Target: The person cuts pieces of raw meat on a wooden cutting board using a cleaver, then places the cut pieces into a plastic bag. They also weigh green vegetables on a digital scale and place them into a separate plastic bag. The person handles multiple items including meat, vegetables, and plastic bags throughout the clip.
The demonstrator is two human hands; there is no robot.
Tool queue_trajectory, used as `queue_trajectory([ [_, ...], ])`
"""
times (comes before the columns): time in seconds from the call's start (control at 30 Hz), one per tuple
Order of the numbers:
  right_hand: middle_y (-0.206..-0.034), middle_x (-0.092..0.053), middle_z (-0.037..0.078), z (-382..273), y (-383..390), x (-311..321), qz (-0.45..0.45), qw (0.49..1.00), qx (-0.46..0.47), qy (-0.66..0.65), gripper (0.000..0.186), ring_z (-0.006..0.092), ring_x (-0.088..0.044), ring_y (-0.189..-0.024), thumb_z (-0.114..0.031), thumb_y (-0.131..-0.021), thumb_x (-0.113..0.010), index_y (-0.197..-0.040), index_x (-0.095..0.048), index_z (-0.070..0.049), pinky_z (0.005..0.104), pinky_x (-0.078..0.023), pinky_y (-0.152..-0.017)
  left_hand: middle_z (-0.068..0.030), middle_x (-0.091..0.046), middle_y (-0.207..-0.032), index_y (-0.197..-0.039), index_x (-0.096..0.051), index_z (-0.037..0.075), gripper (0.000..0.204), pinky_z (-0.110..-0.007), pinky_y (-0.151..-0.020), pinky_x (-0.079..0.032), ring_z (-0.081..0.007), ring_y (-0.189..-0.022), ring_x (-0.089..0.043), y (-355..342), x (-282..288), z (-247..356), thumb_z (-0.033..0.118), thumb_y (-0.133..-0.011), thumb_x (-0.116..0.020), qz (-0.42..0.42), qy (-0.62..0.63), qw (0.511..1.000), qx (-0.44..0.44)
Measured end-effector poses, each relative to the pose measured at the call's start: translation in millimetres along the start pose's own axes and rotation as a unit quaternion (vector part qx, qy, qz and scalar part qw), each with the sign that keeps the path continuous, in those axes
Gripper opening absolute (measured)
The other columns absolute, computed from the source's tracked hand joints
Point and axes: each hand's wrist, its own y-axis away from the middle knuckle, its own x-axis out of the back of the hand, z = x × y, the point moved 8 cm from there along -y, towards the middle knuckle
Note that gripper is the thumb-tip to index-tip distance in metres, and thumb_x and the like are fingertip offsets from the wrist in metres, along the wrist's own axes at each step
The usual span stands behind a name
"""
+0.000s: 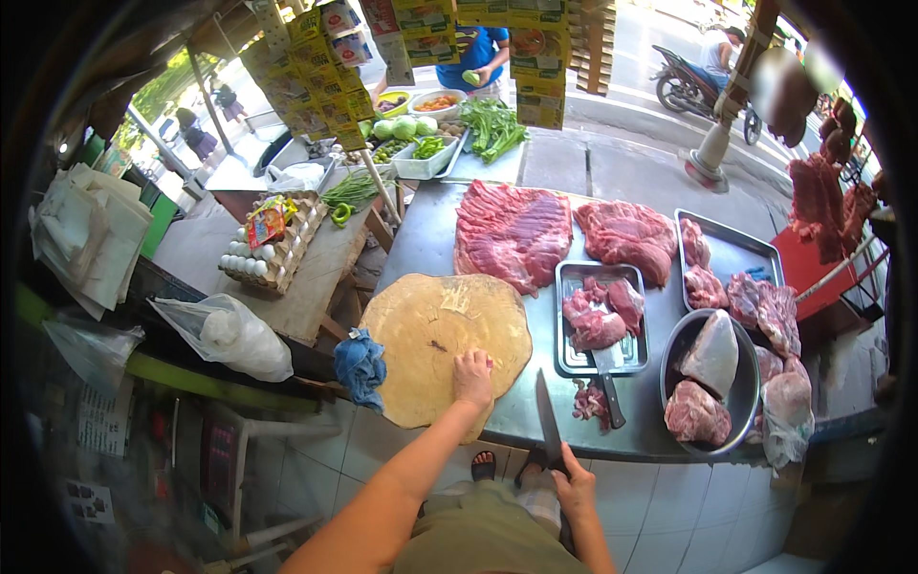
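My left hand [472, 376] rests on the right part of a thick round wooden chopping board [411, 330]. Its fingers are curled down onto the wood; what they hold, if anything, is too small to make out. Pale scraps and a small dark bit lie on the board. My right hand [576, 486] grips a long kitchen knife [549, 416] by its handle, blade pointing up and away, beside the board. A crumpled blue cloth [360, 369] hangs at the board's left edge. To the right, a metal tray [564, 358] holds cut meat, with a cleaver [609, 383] leaning on its near edge.
Large slabs of raw meat [513, 234] lie behind the board on the metal table [421, 230]. At right stand a steel bowl [672, 383] and a larger tray [682, 230] with meat. Eggs [247, 263] and vegetables stand left and behind. Seasoning packets [316, 72] hang overhead. A person [473, 57] stands opposite.
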Motion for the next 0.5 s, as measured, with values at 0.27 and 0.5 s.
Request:
queue_trajectory([
  [0.27, -0.111, -0.066, 0.021, 64, -13, 62, -0.009, 0.99, -0.121, -0.077, 0.063, 0.0242, -0.067, -0.094, -0.001, -0.082, -0.066, -0.143, -0.051, -0.005, 0.0329, -0.051, -0.081, -0.009, -0.061, -0.07, -0.083, -0.058, 0.004, 0.004, -0.037, -0.057, -0.048, -0.0202, -0.062, -0.06, -39, -33, 15, 0.003, -0.081, -0.061, -0.057, 0.279, 0.954, 0.096],
  [0.5, -0.116, -0.065, 0.017, 96, -31, 97, 0.018, 0.982, -0.158, -0.1, 0.064, 0.022, -0.065, -0.09, 0.0, -0.084, -0.064, -0.145, -0.048, -0.006, 0.0315, -0.049, -0.083, -0.0158, -0.066, -0.093, -0.119, -0.058, -0.002, 0.037, -0.031, -0.062, -0.054, -0.0185, -0.074, -0.066, -172, -77, 158, 0.015, -0.089, -0.072, -0.049, 0.59, 0.803, 0.068],
])
